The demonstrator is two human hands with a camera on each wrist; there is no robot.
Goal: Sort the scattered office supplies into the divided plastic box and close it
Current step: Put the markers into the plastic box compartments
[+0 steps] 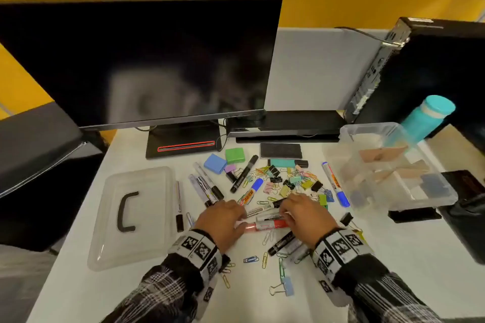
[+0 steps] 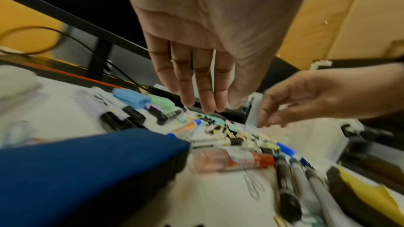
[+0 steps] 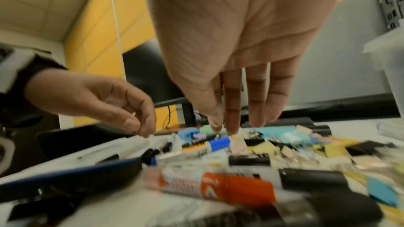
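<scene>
My left hand [image 1: 240,217] and right hand [image 1: 284,214] hover side by side over a bunch of markers mid-desk, fingers fairly straight, holding nothing. Between them lies a red marker [image 1: 273,224] with white-barrelled markers [image 1: 262,211] just behind it. In the wrist views the left hand [image 2: 203,104] and the right hand [image 3: 236,127] hang with their fingertips just above the red marker [image 2: 251,160] [image 3: 229,189]. The clear divided box [image 1: 367,126] stands open at the right. Its lid [image 1: 154,191], with a black handle, lies flat at the left.
Coloured binder clips [image 1: 291,181] and paper clips [image 1: 265,259] are scattered behind and in front of my hands. Blue [image 1: 215,163] and green [image 1: 235,155] erasers lie by the monitor [image 1: 147,60] base. A teal bottle [image 1: 427,118] and a computer tower [image 1: 433,73] stand behind the box.
</scene>
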